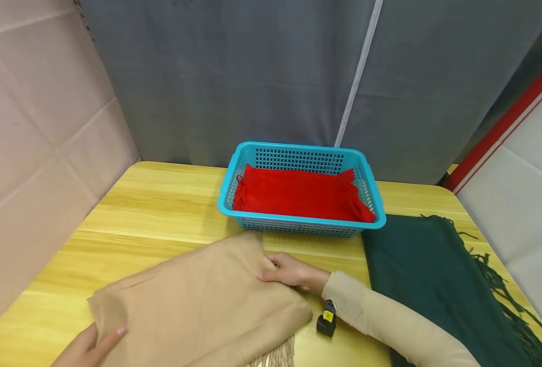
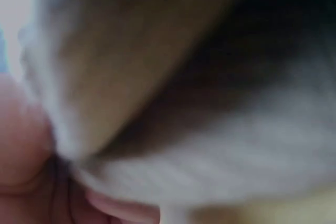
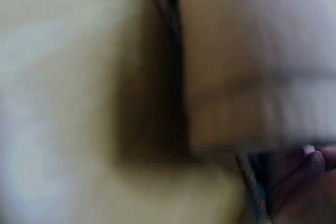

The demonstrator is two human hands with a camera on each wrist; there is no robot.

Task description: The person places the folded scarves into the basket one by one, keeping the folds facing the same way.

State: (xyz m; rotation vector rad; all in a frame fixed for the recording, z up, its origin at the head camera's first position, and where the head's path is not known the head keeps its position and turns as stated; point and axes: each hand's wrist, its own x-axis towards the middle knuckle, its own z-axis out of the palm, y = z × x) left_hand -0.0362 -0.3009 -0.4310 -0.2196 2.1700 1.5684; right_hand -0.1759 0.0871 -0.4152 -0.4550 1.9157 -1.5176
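Observation:
A beige fringed shawl (image 1: 192, 300) is stretched between my two hands in the head view, folded over itself, its tassels (image 1: 277, 354) hanging at the lower right. My left hand (image 1: 87, 347) pinches the near left edge, thumb on top and the other fingers under the cloth. At the opposite edge, my right hand (image 1: 291, 269) grips the fabric between thumb and fingers. Blurred beige cloth (image 2: 210, 129) fills much of the left wrist view beside the fingers. In the right wrist view, the shawl (image 3: 236, 77) hangs above the tabletop, with part of the hand (image 3: 310, 198) at the lower right corner.
Behind the shawl stands a blue plastic basket (image 1: 298, 223) holding a folded red fringed cloth (image 1: 298, 193). A dark green fringed shawl (image 1: 417, 265) lies at the right, partly under my right forearm. The wooden table (image 1: 160, 199) meets a grey curtain (image 1: 234, 76) at the back.

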